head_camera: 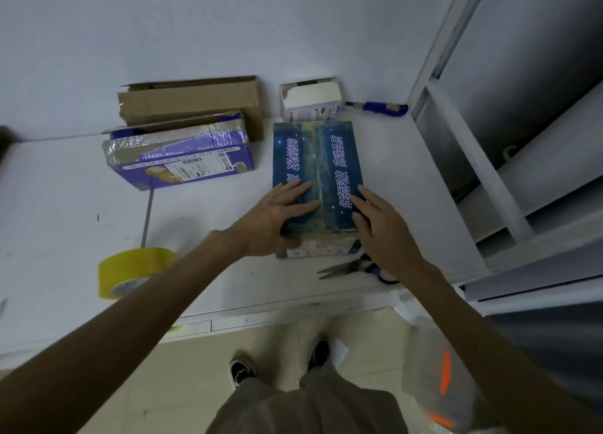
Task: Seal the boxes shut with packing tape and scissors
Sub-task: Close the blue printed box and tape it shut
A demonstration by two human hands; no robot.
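Under flat-fingered left hand [277,215] and right hand [381,228]: blue printed box [318,159], likely light, stiff, slick; grip side edges.

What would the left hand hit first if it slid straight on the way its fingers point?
Sliding over the blue box lid, the left hand would probably meet the fingers of the right hand first.

A blue printed box [326,159], flaps closed, lies flat; scissors [342,268] just beside its near end, yellow tape roll [130,265] well left.
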